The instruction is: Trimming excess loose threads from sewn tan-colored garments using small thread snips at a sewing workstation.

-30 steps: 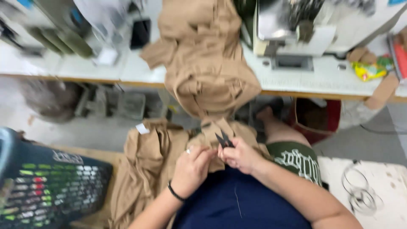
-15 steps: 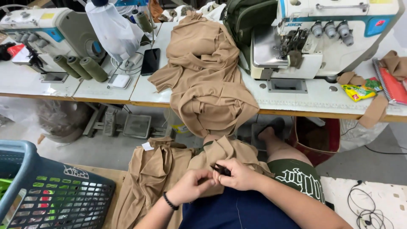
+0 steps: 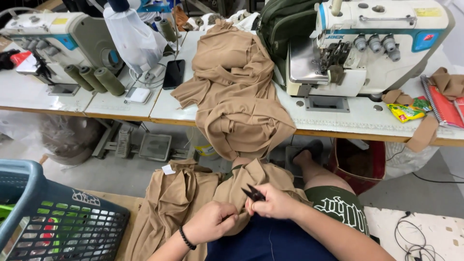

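**Snips at the tan cloth**

Left of the sewing machine [image 3: 382,43], the blue basket [image 3: 53,217] sits. Left hand [image 3: 212,223] pinches the tan garment [image 3: 241,191] on the lap; right hand [image 3: 276,203], now lower than a moment ago, grips black thread snips [image 3: 253,194] against it.

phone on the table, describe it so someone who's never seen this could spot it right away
Start at the long white sewing table across the top of the view. Left of the heap of tan garments hanging over its front edge lies the phone, flat and face up. It is the only thin black rectangle there; the small device next to it is white.
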